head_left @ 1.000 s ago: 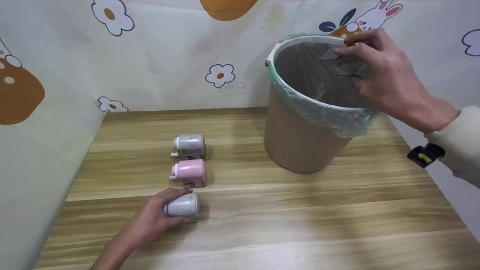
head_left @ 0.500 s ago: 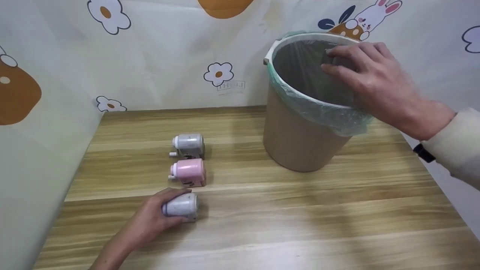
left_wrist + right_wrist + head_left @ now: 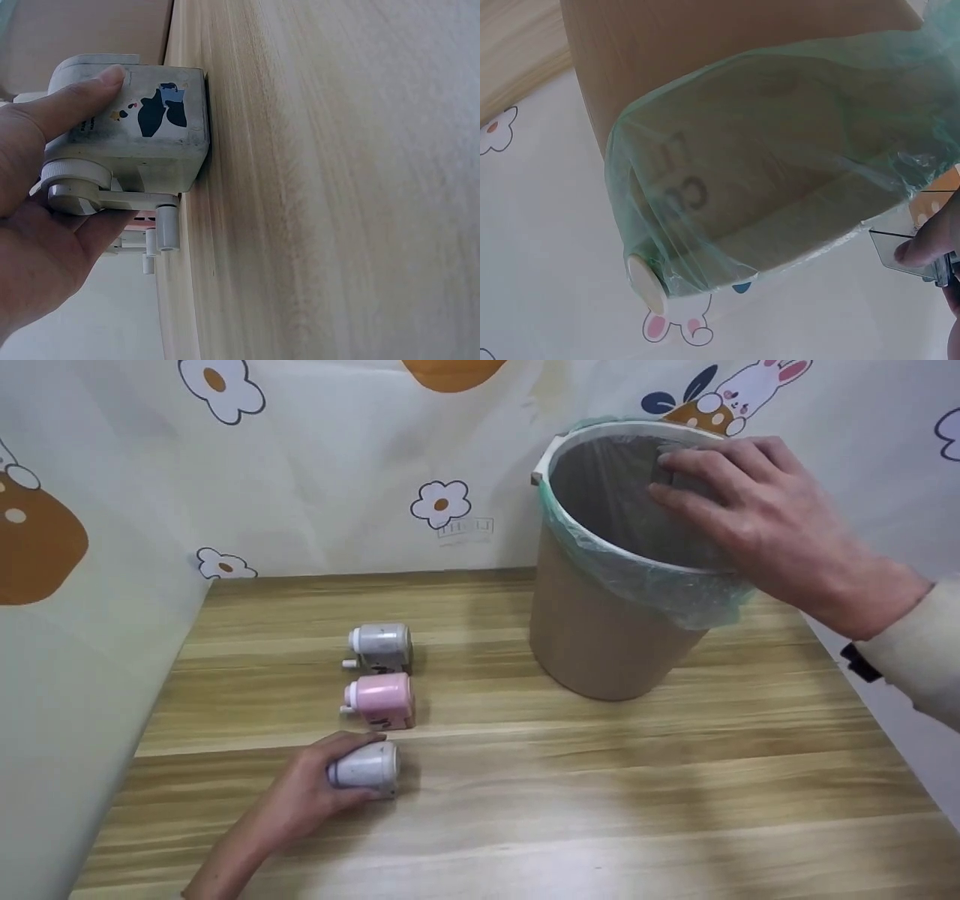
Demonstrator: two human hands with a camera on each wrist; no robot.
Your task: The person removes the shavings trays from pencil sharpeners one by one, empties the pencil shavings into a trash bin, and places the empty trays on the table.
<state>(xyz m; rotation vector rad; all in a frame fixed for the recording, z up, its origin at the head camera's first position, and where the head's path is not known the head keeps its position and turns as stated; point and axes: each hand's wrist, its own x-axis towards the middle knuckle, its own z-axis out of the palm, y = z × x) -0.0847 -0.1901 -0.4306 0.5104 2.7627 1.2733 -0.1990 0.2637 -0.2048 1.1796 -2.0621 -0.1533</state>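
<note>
The left hand (image 3: 307,787) grips a whitish crank sharpener (image 3: 366,767) that sits on the table; in the left wrist view its thumb lies across the dark printed side, with the crank handle (image 3: 169,225) pointing down in that picture. Over the bin's mouth is the right hand (image 3: 780,525), fingers bent and pinching a clear plastic piece (image 3: 896,251), seen best in the right wrist view. Much of this piece is hidden by the hand in the head view. The bin (image 3: 600,637) is brown, with a white rim and a green liner bag (image 3: 652,589).
A pink sharpener (image 3: 384,699) and a grey one (image 3: 382,643) stand in a row behind the left hand, cranks facing left. The wooden table (image 3: 525,810) ends at a patterned wall covering (image 3: 322,472) at the back.
The right hand has turned over the bin, so the clear piece, plainly seen earlier, is now mostly covered in the head view. The left hand and the sharpeners have stayed in place.
</note>
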